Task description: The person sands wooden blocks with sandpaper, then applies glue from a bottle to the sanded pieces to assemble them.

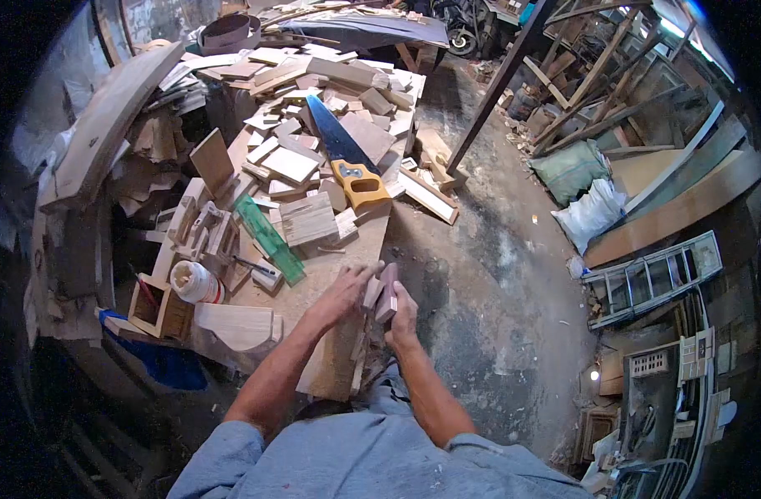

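Observation:
At the right edge of the workbench (pixel 335 358), my right hand (pixel 405 318) is closed around a narrow wooden block (pixel 387 295) with a dull reddish-purple face, perhaps sandpaper. My left hand (pixel 347 293) grips a small pale wood piece (pixel 371 293) close against that block; whether the two touch is hard to tell. The left fingertips reach over toward the block's upper end. Nearest to the left hand on the bench are a green transparent ruler (pixel 268 239) and a dark pen-like tool (pixel 257 267) lying on a small wood block.
A handsaw (pixel 345 154) with a yellow handle lies on heaped wood offcuts (pixel 293 165). At the left stand an open white jar (pixel 196 283) and a square wooden box (pixel 152 309). A dark post (pixel 497 87) rises beyond the bench; sacks (pixel 591 214) and a ladder (pixel 653 279) lie right.

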A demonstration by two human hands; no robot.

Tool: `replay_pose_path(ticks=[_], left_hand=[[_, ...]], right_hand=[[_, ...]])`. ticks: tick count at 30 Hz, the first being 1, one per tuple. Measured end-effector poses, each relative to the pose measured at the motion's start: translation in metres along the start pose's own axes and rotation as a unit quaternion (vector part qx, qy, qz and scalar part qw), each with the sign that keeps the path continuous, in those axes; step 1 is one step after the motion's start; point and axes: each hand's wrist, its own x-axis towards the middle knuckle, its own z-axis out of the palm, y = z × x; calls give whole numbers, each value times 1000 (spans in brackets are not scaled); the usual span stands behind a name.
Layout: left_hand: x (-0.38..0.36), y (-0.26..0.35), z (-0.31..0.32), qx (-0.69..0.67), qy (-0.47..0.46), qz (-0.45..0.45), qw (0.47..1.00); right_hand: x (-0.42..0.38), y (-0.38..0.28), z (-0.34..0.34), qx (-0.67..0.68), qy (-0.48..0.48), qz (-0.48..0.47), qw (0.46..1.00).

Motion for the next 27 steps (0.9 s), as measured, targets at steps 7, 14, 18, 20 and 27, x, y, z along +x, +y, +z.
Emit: replay_pose_path(ticks=[7, 14, 18, 20, 27], left_hand=[[3, -17, -4, 15, 18, 4, 1000], [-24, -18, 22, 33, 102, 52, 993], [-23, -8, 21, 95, 108, 9, 990], [-19, -19, 35, 111, 40, -1, 993], [-21, -20, 34, 150, 13, 21, 988]], right_hand=[[-11, -26, 17, -8, -4, -15, 1000], [-9, -16, -2, -53, -11, -75, 996], [-22, -2, -6, -131, 3, -105, 986], [-23, 15, -15, -155, 9, -120, 981], [3, 4, 8, -255, 10, -222, 941]])
